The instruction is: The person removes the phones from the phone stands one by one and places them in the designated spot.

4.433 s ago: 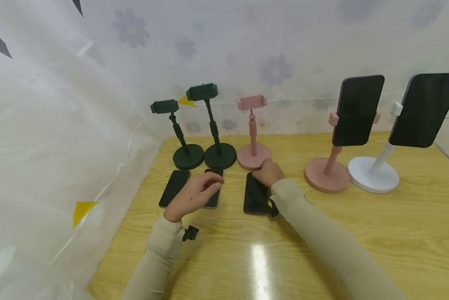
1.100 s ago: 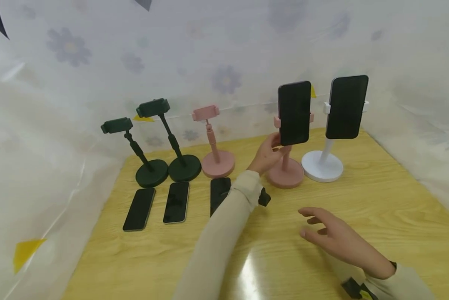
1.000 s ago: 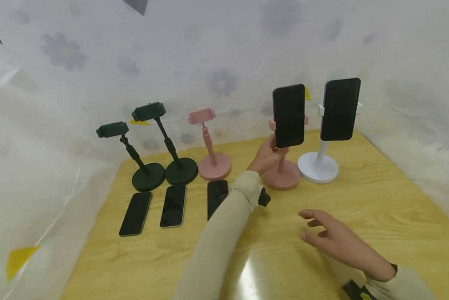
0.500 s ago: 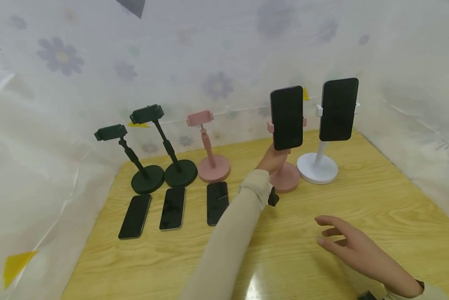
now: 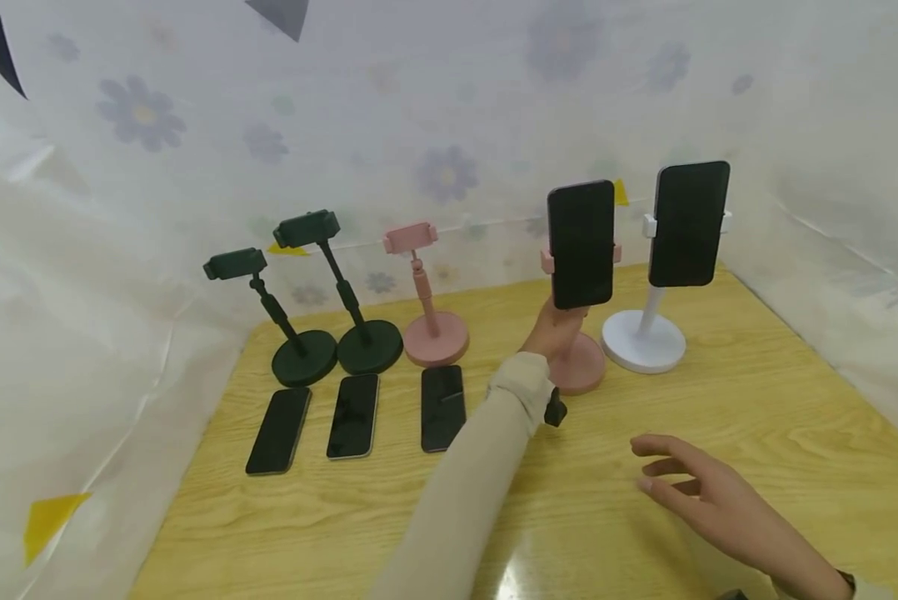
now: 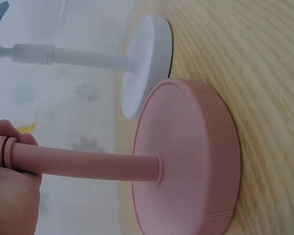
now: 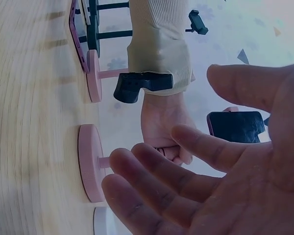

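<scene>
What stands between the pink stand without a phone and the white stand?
The other pink stand, holding a phone and gripped by the left hand, stands between them in the head view.

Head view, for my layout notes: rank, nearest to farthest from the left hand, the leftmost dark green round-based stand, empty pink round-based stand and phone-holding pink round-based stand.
1. Phone-holding pink round-based stand: gripped by the left hand.
2. Empty pink stand: left of the hand, mid-row.
3. Leftmost dark green stand: the row's left end.

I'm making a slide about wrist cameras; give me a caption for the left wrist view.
Left hand gripping a pink stand by its pole on a wood-grain table, a white stand beside it.
</scene>
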The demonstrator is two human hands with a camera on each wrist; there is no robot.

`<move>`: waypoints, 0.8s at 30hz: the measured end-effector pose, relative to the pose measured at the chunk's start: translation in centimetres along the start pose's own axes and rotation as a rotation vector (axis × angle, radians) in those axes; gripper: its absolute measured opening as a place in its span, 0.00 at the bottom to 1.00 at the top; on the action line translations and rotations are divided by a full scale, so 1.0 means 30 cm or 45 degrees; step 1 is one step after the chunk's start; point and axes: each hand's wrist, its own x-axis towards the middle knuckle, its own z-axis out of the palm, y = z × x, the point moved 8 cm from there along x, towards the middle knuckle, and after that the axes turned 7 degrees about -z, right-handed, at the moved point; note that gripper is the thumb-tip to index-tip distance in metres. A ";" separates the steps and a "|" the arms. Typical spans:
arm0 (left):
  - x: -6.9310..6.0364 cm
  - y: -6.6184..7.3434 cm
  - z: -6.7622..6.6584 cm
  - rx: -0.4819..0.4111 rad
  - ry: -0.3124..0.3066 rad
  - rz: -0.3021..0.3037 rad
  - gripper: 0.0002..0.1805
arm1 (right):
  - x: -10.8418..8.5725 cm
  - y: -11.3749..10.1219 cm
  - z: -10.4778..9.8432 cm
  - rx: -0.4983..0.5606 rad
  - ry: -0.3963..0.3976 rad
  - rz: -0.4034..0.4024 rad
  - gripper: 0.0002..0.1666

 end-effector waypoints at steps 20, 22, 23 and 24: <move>-0.134 -0.029 -0.080 0.046 -0.054 -0.031 0.22 | 0.027 -0.038 0.045 0.009 -0.067 -0.049 0.25; -0.154 -0.036 -0.096 -0.025 -0.084 -0.038 0.22 | 0.034 -0.049 0.043 0.000 -0.050 -0.091 0.24; -0.167 -0.039 -0.108 -0.034 -0.079 -0.043 0.22 | 0.038 -0.055 0.042 -0.005 -0.041 -0.113 0.24; -0.184 -0.045 -0.110 -0.247 -0.138 -0.090 0.21 | 0.042 -0.061 0.040 -0.008 -0.033 -0.133 0.23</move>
